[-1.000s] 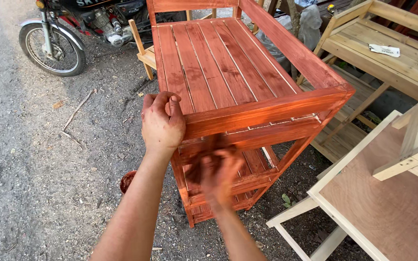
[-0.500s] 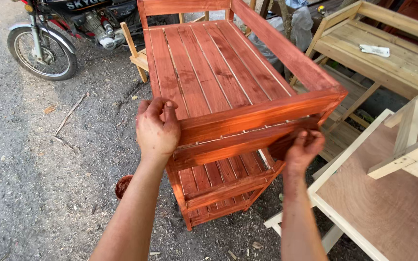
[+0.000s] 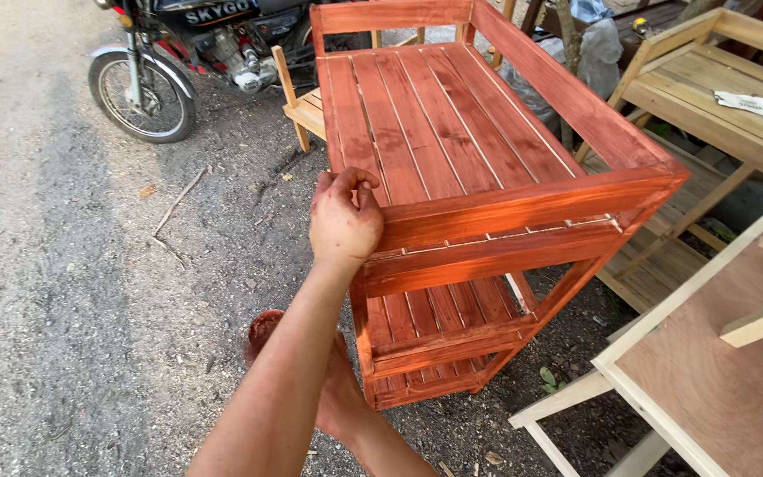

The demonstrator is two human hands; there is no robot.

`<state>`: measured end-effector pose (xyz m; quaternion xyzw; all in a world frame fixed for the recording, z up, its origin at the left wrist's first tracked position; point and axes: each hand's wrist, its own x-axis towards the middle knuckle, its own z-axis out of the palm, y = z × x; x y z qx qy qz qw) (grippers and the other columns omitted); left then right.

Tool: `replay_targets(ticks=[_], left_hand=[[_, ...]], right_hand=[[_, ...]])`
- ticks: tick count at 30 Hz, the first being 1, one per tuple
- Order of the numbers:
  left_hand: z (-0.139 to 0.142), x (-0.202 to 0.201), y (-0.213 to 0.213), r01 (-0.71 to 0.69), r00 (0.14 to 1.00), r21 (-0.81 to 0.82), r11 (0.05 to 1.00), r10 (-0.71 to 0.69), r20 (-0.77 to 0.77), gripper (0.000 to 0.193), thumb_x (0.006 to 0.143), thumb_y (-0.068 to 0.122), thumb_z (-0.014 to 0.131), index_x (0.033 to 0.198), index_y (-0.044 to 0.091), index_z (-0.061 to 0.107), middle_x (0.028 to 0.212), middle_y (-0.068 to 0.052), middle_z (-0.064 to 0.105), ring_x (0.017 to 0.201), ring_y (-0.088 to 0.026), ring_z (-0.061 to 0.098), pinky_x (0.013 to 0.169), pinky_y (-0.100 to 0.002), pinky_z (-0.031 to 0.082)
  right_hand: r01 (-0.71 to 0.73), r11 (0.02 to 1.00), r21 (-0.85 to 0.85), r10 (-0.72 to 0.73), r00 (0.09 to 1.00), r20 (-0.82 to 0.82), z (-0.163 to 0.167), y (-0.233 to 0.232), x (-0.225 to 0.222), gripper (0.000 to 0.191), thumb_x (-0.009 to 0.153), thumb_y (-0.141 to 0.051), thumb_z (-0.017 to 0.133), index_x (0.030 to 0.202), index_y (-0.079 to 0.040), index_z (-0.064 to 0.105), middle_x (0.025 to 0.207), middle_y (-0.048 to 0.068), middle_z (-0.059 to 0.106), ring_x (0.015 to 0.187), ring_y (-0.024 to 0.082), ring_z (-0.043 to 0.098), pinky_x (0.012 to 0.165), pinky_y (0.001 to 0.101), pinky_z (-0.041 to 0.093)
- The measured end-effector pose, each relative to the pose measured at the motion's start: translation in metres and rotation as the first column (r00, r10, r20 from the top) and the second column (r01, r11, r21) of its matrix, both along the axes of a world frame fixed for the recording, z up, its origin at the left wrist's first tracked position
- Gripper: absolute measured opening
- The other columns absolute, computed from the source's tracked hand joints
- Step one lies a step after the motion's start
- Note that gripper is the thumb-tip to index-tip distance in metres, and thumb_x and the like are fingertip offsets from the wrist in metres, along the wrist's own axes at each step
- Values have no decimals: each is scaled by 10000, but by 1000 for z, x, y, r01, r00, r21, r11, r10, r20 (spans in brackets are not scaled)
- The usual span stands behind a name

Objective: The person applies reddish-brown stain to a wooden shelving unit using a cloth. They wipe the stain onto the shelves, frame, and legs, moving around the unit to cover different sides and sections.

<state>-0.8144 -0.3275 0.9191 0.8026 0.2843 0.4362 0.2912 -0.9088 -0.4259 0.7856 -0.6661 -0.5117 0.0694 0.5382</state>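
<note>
The slatted wooden rack [image 3: 479,194] stands on the gravel ground [image 3: 64,291] and is coated in a wet-looking reddish-brown stain. Its top slats, rim rails and front rails all carry colour, and the lower shelves seen through the front are stained too, so the staining looks well advanced; the far side and the undersides are hidden, and whether they are done cannot be told.

The left hand [image 3: 343,221] rests on the near left corner of the rack, its fingers [image 3: 359,177] curled over the top rail and gripping it; the skin is smeared with the same red. The right hand [image 3: 342,402] sits low beside the rack's near left leg, mostly hidden behind the left forearm, so its fingers cannot be judged. Just left of that leg a small round reddish pot [image 3: 262,329] peeks out.

The rack is made of flat planks with narrow gaps and squared edges. To its right stands bare pale wooden furniture [image 3: 717,97] and an unfinished plywood panel [image 3: 717,389]; behind the rack a motorcycle [image 3: 178,53] is parked.
</note>
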Motion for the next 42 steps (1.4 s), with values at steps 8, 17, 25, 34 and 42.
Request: replay_targets(ticks=[8, 17, 25, 34, 42], left_hand=[[2, 2, 0, 39, 999, -72, 997, -40, -12, 194, 941, 214, 563, 1016, 219, 742, 1044, -122, 643, 966, -369, 672, 875, -481, 529], [1, 5, -4, 23, 1000, -103, 994, -25, -11, 189, 915, 218, 569, 985, 209, 745, 1090, -115, 645, 1025, -366, 661, 913, -487, 512], [5, 6, -5, -12, 996, -103, 995, 4, -85, 168, 906, 250, 595, 980, 212, 742, 1136, -98, 646, 1127, -368, 609, 968, -524, 455], [1, 11, -1, -23, 998, -54, 998, 19, -67, 164, 904, 241, 597, 980, 219, 741, 1142, -100, 641, 1120, -386, 606, 1011, -548, 424], [0, 11, 0, -10, 995, -125, 992, -2, -99, 167, 905, 237, 592, 993, 230, 735, 1197, -77, 634, 1091, -388, 619, 989, -533, 445]], right_hand=[[432, 863, 263, -318, 868, -381, 17, -73, 62, 233, 926, -182, 728, 1133, -92, 673, 1159, 100, 694, 1135, 218, 628, 1016, 376, 490], [751, 558, -353, -625, 660, 417, 83, -21, 81, 708, 671, -380, 853, 1335, -230, 659, 1352, 257, 412, 1212, 543, 383, 875, 644, 494], [663, 726, -183, -404, 626, 667, 91, -21, 78, 583, 687, -399, 826, 1236, -250, 697, 1254, 159, 507, 1223, 453, 441, 1013, 633, 483], [506, 786, -354, -347, 836, 426, 78, -82, 109, 573, 639, -247, 851, 1203, -281, 759, 1198, 200, 635, 1165, 379, 597, 1068, 551, 424], [596, 771, 223, -630, 766, 130, 57, -44, 82, 552, 721, -254, 803, 1259, -194, 696, 1268, 189, 606, 1189, 375, 595, 1024, 503, 527]])
